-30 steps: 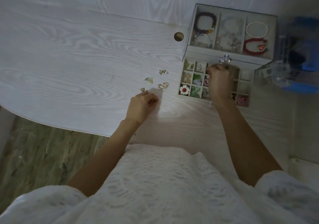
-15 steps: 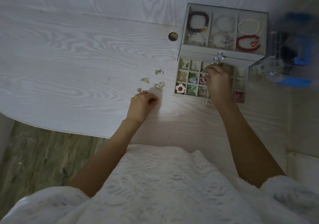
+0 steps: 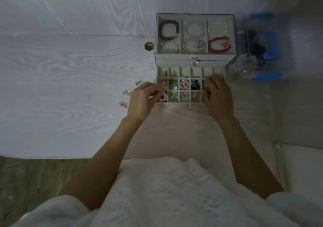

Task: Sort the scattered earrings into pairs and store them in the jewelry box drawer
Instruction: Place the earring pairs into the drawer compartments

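Drawer (image 3: 195, 76) pulled out, compartments holding earrings. Left hand (image 3: 142, 101) pinches an earring (image 3: 157, 92); right hand (image 3: 219, 97) curled, its grip unclear.

Dim, cool light is lying over the whole scene, brighter toward the left. A whitewashed wood-grain desk (image 3: 57, 80) is filling most of the view, its near edge curving down at lower left. A round cable hole (image 3: 149, 46) is sitting in the desktop near the back. A wall panel (image 3: 87, 4) in the same pale wood grain is rising behind the desk. Greenish-brown plank flooring (image 3: 31, 179) is showing below the desk edge. At far right, a clear plastic organizer with blue parts (image 3: 262, 48) is standing blurred on the desk. A pale furniture edge (image 3: 300, 162) is showing at lower right.
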{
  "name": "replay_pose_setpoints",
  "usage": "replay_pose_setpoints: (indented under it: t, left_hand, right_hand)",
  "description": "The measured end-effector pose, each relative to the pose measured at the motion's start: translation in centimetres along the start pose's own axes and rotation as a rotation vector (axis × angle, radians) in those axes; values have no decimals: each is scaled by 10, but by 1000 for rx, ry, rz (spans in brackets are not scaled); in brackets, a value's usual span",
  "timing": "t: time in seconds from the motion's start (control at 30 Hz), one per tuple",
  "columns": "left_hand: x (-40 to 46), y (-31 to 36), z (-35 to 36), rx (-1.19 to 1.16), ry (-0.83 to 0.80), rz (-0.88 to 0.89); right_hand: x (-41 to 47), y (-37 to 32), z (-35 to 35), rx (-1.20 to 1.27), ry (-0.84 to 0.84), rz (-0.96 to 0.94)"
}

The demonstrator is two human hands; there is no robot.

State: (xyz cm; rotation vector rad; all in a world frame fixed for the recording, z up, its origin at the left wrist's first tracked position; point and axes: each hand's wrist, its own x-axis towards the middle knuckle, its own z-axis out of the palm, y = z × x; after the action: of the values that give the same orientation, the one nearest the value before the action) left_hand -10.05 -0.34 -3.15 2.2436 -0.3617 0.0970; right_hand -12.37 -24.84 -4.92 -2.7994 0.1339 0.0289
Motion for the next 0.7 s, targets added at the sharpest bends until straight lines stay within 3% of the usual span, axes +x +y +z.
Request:
replay_pose_setpoints:
  t: [0.17, 0.5, 0.7]
  left_hand:
    - [62, 43, 57, 132, -153, 176]
    - [70, 36, 108, 167, -72, -16]
    - [71, 36, 102, 189, -104, 12]
  right_hand:
    - [-1, 6, -2, 51, 9, -9]
    - [-5, 8, 3, 91, 16, -3]
    - [-7, 7, 7, 98, 30, 1]
